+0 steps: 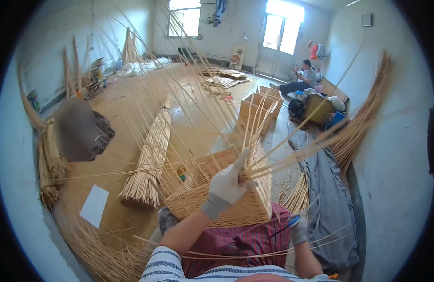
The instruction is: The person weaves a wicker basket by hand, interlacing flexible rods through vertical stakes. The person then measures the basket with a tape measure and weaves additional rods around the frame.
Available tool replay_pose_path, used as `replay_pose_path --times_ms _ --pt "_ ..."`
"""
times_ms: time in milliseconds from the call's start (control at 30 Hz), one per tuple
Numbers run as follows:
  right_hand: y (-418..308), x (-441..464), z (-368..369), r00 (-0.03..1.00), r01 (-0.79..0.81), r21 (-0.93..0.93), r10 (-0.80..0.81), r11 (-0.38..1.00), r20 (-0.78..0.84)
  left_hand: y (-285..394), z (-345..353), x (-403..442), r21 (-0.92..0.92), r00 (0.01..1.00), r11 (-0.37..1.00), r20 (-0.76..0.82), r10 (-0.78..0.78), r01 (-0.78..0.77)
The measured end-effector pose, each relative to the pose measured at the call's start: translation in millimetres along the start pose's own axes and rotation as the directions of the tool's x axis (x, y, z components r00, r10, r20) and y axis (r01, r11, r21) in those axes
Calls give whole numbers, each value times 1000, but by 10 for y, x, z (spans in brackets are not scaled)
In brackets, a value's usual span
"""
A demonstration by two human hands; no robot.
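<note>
A half-woven wicker basket [247, 210] rests tilted on my lap, with long upright rods fanning out from its rim. My left hand [228, 182], in a pale glove, is closed round a bunch of wicker rods [268, 165] at the basket's near right corner. Low on the right, my gloved right hand [299, 230] grips a small blue-handled tool [295, 221] with a thin dark shaft pointing left; its exact kind is unclear. This hand is apart from the basket. A few loose rods [254, 256] lie across my lap.
A thick bundle of rods [149, 157] lies on the floor ahead, beside a white sheet [94, 206]. Finished-looking woven boxes [259, 109] stand beyond the basket. Grey cloth [327, 197] runs along the right wall. Another person [307, 77] sits near the door.
</note>
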State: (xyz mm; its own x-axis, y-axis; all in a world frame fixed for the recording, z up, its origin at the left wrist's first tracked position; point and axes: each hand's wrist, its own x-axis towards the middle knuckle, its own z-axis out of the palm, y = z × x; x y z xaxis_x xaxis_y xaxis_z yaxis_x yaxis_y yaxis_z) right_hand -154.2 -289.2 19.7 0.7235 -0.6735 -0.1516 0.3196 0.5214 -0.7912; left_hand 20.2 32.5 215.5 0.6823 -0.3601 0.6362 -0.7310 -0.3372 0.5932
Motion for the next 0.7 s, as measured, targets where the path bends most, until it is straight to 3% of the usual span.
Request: replay_pose_path --times_ms 67,100,167,200,267,333,400,433,500,567,700 --pt "-424 161 541 989 143 -162 -134 976 65 244 -186 -197 -75 998 995 -42 56 -59" --pt "-595 311 694 880 467 -379 -374 799 294 383 -272 -269 -11 990 993 -70 120 -121" --pt "-930 475 1235 776 592 -318 -419 740 471 643 -402 -430 57 977 982 -107 186 -181" --pt "-1109 461 1647 858 377 -127 -295 917 420 754 -457 -513 88 974 974 -70 217 -210" --pt "-1406 462 2198 800 479 -191 -337 857 495 913 -470 -671 113 972 968 -32 231 -226" --pt "-1542 969 2376 618 417 -14 -273 909 737 1006 -419 -785 20 958 965 -116 261 -260" --pt "-1580 827 2827 550 714 -143 -422 686 720 1033 -350 -797 -26 955 961 -123 269 -274" --pt "-1578 754 2974 559 684 -170 -361 709 746 1044 -329 -829 -71 951 954 -133 279 -290" --pt "-1502 925 3094 498 768 -226 -336 599 799 1018 -275 -836 -127 959 951 -82 272 -281" --pt "-1410 1280 3130 618 727 -460 -193 510 762 1034 -283 -803 -154 961 948 -47 274 -278" --pt "-1143 2133 3062 607 784 -468 -345 407 716 1120 -306 -812 -158 955 948 71 289 -275"
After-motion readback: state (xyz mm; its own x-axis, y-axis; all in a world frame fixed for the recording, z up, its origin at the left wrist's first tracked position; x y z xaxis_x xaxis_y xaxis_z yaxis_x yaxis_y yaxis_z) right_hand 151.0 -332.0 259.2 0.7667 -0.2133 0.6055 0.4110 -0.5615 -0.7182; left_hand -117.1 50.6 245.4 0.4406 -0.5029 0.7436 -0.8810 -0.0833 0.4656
